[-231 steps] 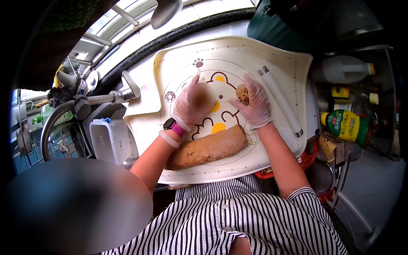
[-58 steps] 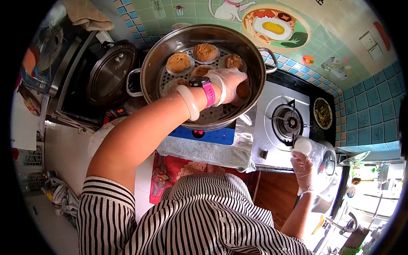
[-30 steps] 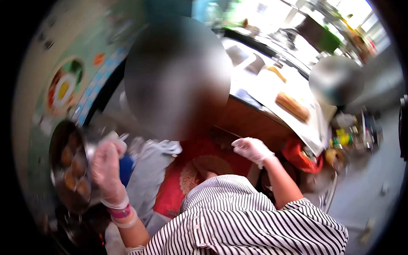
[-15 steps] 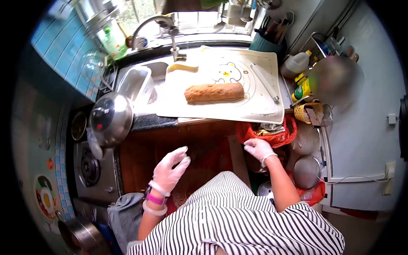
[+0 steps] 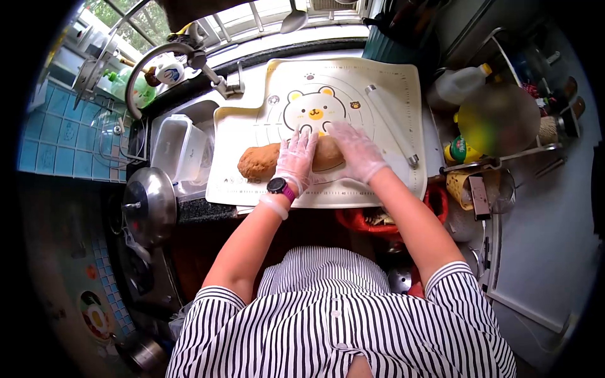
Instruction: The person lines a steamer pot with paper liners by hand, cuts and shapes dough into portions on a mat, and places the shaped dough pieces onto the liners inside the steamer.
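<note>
A thick brown dough log [image 5: 257,162] lies crosswise on a cream baking mat [image 5: 236,123] printed with a bear. My left hand [image 5: 296,159], in a clear glove, rests flat over the log's middle with its fingers stretched forward. Over the right end of the log lies my right hand [image 5: 358,153], gloved too, fingers extended. Both palms touch the dough and hide part of it. To the right of the hands, a white rolling pin [image 5: 392,125] lies slantwise on the mat.
Left of the mat, a clear plastic tub [image 5: 179,148] sits by the sink under the faucet [image 5: 189,57]. A domed metal lid [image 5: 151,205] stands nearer the stove. Below the mat's right edge hangs a red bag [image 5: 353,220]. Bottles and a rack [image 5: 529,151] line the right side.
Both hands have moved up and forward from in front of the body onto the dough log. The view has shifted closer over the mat.
</note>
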`<state>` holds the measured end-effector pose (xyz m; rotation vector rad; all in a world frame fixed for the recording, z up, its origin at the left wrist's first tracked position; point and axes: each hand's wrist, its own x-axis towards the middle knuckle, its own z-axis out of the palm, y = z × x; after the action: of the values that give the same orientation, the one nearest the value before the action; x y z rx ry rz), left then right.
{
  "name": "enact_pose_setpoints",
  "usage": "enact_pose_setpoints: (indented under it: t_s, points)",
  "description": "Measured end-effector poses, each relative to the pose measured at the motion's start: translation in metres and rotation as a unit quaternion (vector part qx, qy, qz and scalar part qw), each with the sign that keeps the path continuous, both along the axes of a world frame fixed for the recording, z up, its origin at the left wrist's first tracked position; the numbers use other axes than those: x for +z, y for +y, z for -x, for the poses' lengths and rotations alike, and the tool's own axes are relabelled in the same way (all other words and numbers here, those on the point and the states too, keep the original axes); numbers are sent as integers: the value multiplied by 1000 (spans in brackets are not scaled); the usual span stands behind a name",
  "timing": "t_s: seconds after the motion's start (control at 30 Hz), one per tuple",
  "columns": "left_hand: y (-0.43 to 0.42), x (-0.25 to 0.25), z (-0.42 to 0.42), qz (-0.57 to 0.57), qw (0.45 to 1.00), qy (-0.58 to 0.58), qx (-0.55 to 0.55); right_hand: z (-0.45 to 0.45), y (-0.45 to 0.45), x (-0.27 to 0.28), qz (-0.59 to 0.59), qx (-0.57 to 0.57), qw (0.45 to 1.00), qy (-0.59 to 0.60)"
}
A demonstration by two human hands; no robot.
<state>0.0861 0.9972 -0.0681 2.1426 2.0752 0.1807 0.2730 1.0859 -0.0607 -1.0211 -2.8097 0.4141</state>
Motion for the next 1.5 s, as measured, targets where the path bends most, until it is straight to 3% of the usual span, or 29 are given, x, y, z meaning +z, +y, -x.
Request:
enact_pose_setpoints:
  t_s: [0.07,0.1,0.13,0.17,0.27,0.37,0.47,0.5,0.6,0.67,0.73,0.77,0.83,0.9,0.97,1.17,1.23,1.33,1.4,1.5]
  points:
    - [18,-5,3,26,999,15,-22,20,22,-17,-21,5,1000,9]
    - [21,-24,13,-40,997,-36,-48,26,31,-22,60,2,998,-26]
    - [23,-25,15,-34,997,-37,-52,32,36,-24,139,-1,988,-62]
    - [24,-23,16,-3,998,-49,-37,35,34,-16,144,-7,988,-63]
    - [20,-29,19,6,997,-60,-38,31,22,3,143,-60,975,-157]
    - [13,-25,20,-117,984,-67,-115,29,20,16,112,-30,971,-207]
    - [40,-25,20,-108,986,-79,-97,27,40,5,66,-48,980,-180]
    - [54,-37,22,-44,992,-71,-99,23,44,4,70,-52,979,-184]
    - [75,-30,18,51,992,-55,-101,8,50,15,170,-119,964,-166]
    - [67,-21,18,15,993,-68,-99,-20,26,19,174,-297,938,29]
    - [59,-19,21,-74,993,-73,-63,-66,0,-1,210,-428,879,15]
    - [57,-14,22,-66,993,-85,-49,-83,-16,-11,221,-470,854,9]
    - [57,-19,22,-18,994,-101,-47,-95,-43,-15,71,-556,819,-123]
    - [60,-22,21,28,992,-114,-44,-93,-44,-26,78,-570,804,-150]
    - [63,-16,19,80,995,-49,-44,-95,-37,-36,86,-580,791,-176]
    - [53,-12,24,20,998,-57,-36,-109,-25,-32,247,-613,750,8]
    - [53,-16,24,23,997,-64,-29,-92,-39,-23,292,-519,778,201]
    - [57,-9,24,73,995,-69,-14,-41,-55,2,216,-452,814,292]
    - [59,-7,24,119,991,-68,-10,-5,-54,35,123,-356,918,123]
    - [61,-8,25,139,987,-82,-13,34,-47,39,120,-314,942,-2]
